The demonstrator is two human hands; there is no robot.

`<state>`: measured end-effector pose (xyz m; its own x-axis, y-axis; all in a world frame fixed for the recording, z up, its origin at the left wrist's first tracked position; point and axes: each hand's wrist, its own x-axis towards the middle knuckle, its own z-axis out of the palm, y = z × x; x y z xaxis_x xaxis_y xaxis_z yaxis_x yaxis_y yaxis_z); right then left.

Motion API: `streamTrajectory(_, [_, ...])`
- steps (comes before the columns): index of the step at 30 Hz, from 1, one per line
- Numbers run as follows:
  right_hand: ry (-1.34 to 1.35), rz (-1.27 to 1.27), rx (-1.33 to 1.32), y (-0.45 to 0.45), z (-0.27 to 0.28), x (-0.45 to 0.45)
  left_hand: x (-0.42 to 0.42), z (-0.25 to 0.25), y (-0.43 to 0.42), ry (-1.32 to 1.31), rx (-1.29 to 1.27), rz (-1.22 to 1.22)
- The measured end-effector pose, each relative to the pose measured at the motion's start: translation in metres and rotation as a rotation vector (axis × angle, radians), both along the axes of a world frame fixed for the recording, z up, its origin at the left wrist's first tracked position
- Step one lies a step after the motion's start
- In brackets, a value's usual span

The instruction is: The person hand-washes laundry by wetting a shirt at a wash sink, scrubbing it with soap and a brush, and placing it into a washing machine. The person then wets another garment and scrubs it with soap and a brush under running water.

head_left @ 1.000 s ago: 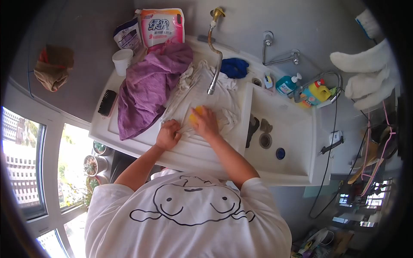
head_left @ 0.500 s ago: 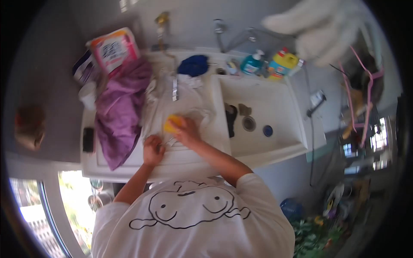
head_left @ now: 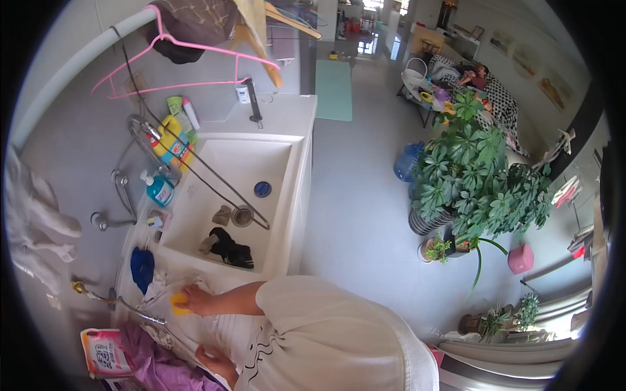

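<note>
Yellow block (head_left: pixel 178 304) (sponge or soap, can't tell which) sits on white garment (head_left: pixel 188 328), spread over desk (head_left: pixel 241 324). R hand (head_left: pixel 198 302): fingers closed round block. L hand (head_left: pixel 216 362): fingers partly curled at garment; grip unclear. Purple cloth (head_left: pixel 153 362) adj. to L hand; blue cloth (head_left: pixel 142 268) nr. sink (head_left: pixel 295 159), dark cloth (head_left: pixel 229 249) inside.

The right hand (head_left: pixel 197 302) partly hides the sponge (head_left: pixel 178 304) it grips. Below the grip, the bottom edge cuts off the purple cloth (head_left: pixel 151 363); above, print on the pump bottle (head_left: pixel 158 189) is too small to read.
</note>
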<state>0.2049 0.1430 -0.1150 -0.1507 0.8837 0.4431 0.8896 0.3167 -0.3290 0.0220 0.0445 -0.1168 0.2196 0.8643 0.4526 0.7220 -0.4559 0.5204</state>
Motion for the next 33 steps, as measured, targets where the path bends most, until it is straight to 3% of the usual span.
streamTrajectory(4, [0.057,0.043,-0.016,-0.023,0.019,0.011,0.038,0.035,0.061,0.038,-0.057,-0.058])
streamTrajectory(7, [0.056,0.056,-0.093,-0.036,0.025,0.019,0.056,0.008,0.124,-0.141,-0.136,-0.075])
streamTrajectory(14, [0.081,0.061,-0.222,-0.048,0.029,0.033,0.073,0.002,0.157,-0.162,-0.280,-0.061])
streamTrajectory(16, [0.064,0.061,-0.195,-0.047,0.027,0.032,0.058,0.006,0.148,0.129,-0.196,-0.115])
streamTrajectory(22, [-0.008,0.034,-0.212,-0.042,0.025,0.027,0.022,0.001,0.113,0.545,-0.064,-0.115])
streamTrajectory(33, [0.020,0.018,-0.143,-0.032,0.012,0.027,0.031,0.017,0.095,0.572,-0.107,-0.043])
